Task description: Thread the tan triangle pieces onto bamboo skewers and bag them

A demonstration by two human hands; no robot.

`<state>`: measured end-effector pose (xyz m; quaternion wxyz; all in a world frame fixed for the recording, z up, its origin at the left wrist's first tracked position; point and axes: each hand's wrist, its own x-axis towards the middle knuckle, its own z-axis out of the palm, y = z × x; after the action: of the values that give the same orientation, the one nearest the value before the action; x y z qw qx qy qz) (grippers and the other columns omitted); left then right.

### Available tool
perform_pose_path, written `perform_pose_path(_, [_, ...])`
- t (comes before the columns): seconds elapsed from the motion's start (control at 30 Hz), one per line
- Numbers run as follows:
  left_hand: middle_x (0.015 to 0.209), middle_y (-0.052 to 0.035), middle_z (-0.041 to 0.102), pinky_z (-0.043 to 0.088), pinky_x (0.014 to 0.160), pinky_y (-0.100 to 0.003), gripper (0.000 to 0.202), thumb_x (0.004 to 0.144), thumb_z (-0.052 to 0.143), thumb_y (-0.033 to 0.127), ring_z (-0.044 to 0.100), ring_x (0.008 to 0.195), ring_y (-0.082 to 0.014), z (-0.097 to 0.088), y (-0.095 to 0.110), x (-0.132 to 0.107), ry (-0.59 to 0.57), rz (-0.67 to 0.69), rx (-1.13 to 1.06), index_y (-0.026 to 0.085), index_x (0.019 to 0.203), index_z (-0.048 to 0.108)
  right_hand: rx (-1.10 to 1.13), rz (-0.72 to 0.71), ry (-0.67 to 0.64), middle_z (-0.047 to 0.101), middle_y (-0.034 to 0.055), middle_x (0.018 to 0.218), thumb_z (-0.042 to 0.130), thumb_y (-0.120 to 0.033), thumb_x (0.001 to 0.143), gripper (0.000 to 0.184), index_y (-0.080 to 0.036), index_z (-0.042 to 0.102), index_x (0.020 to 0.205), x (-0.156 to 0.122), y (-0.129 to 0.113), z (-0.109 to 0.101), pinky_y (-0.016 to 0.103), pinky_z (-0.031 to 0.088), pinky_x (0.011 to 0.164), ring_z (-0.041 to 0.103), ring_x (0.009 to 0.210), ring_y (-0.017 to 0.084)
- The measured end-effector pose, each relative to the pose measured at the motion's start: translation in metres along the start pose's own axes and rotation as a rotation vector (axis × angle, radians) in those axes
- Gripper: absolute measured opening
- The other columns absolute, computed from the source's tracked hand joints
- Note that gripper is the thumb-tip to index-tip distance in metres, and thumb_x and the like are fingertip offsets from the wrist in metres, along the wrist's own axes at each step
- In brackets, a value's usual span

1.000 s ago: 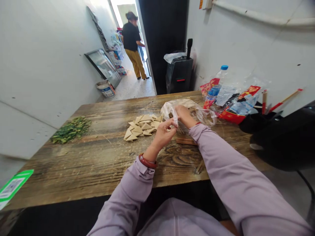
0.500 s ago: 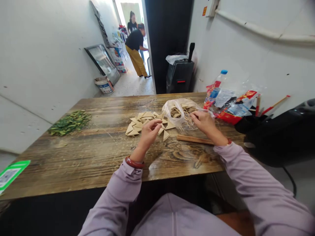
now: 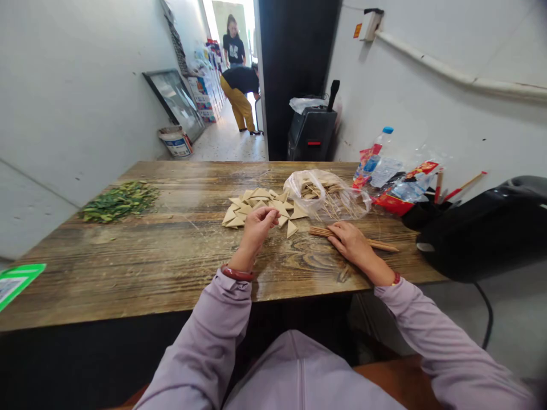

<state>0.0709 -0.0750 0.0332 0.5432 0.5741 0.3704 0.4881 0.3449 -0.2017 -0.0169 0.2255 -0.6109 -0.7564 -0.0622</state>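
My left hand (image 3: 258,223) hovers at the near edge of a pile of tan triangular pieces (image 3: 252,204) on the wooden table (image 3: 171,256). Its fingers are curled into a pinch, and what they hold is hidden. My right hand (image 3: 351,242) lies palm down on a bundle of thin wooden skewers (image 3: 382,245), fingers stretched to the left over them. Behind the hands sits a clear plastic bag (image 3: 342,204) with more triangles and skewers inside.
A heap of green leaves (image 3: 119,200) lies at the table's left. A water bottle (image 3: 376,152), red packets (image 3: 395,200) and a black bulky object (image 3: 482,228) crowd the right side. A black bin (image 3: 310,134) stands behind. Two people (image 3: 239,91) are in the corridor.
My right hand left the plastic bag, swung right, then came down onto the skewer bundle. My left hand let go of the bag and moved over the near triangles. The view tilted.
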Motion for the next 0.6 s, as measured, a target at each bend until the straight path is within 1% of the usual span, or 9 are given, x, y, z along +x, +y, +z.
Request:
perform_pose_path(0.1, [0.072, -0.0047, 0.071, 0.043, 0.060, -0.025, 0.031, 0.075, 0.073, 0.046, 0.060, 0.061, -0.0119, -0.001, -0.001, 0.000, -0.007, 0.020, 0.022, 0.014, 0.077, 0.072, -0.034, -0.029, 0.018, 0.071, 0.0141, 0.109, 0.050, -0.024, 0.103, 0.020, -0.016, 0.067, 0.110, 0.000, -0.007, 0.005, 0.038, 0.050, 0.086, 0.065, 0.100, 0.027])
perform_pose_path(0.2, [0.075, -0.0046, 0.071, 0.043, 0.060, -0.025, 0.029, 0.077, 0.072, 0.044, 0.060, 0.062, -0.0114, 0.000, 0.000, -0.001, -0.016, 0.019, 0.020, 0.015, 0.078, 0.072, -0.134, -0.037, 0.064, 0.071, 0.0130, 0.102, 0.048, -0.022, 0.103, 0.019, -0.016, 0.065, 0.107, -0.003, -0.012, 0.006, 0.037, 0.047, 0.080, 0.065, 0.092, 0.026])
perform_pose_path(0.3, [0.076, -0.0045, 0.071, 0.044, 0.061, -0.025, 0.027, 0.078, 0.070, 0.042, 0.060, 0.062, -0.0113, 0.002, 0.002, -0.003, -0.030, 0.022, 0.022, 0.015, 0.077, 0.072, -0.236, -0.043, 0.132, 0.072, 0.0118, 0.094, 0.043, -0.022, 0.105, 0.023, -0.015, 0.065, 0.106, -0.004, -0.017, 0.006, 0.035, 0.043, 0.075, 0.065, 0.083, 0.024])
perform_pose_path(0.4, [0.076, -0.0044, 0.071, 0.044, 0.061, -0.026, 0.024, 0.080, 0.068, 0.038, 0.060, 0.063, -0.0116, 0.003, 0.004, -0.004, -0.041, 0.021, 0.039, 0.015, 0.077, 0.071, -0.265, -0.053, 0.174, 0.074, 0.0112, 0.094, 0.041, -0.024, 0.107, 0.026, -0.015, 0.065, 0.109, 0.002, -0.025, 0.005, 0.033, 0.041, 0.074, 0.065, 0.081, 0.022])
perform_pose_path(0.47, [0.076, -0.0041, 0.070, 0.044, 0.063, -0.026, 0.021, 0.082, 0.067, 0.036, 0.060, 0.065, -0.0124, 0.002, 0.003, -0.004, -0.045, 0.029, 0.075, 0.015, 0.078, 0.072, -0.268, -0.054, 0.174, 0.075, 0.0103, 0.094, 0.040, -0.028, 0.108, 0.029, -0.015, 0.066, 0.108, 0.009, -0.033, 0.007, 0.032, 0.039, 0.072, 0.065, 0.078, 0.021])
perform_pose_path(0.6, [0.083, -0.0052, 0.073, 0.047, 0.074, -0.029, 0.016, 0.082, 0.068, 0.029, 0.063, 0.077, -0.0157, 0.001, 0.000, -0.004, -0.057, 0.103, 0.203, 0.015, 0.084, 0.075, -0.242, -0.051, 0.134, 0.075, 0.0078, 0.088, 0.035, -0.034, 0.110, 0.039, -0.018, 0.068, 0.096, 0.026, -0.051, 0.012, 0.031, 0.034, 0.067, 0.064, 0.073, 0.018])
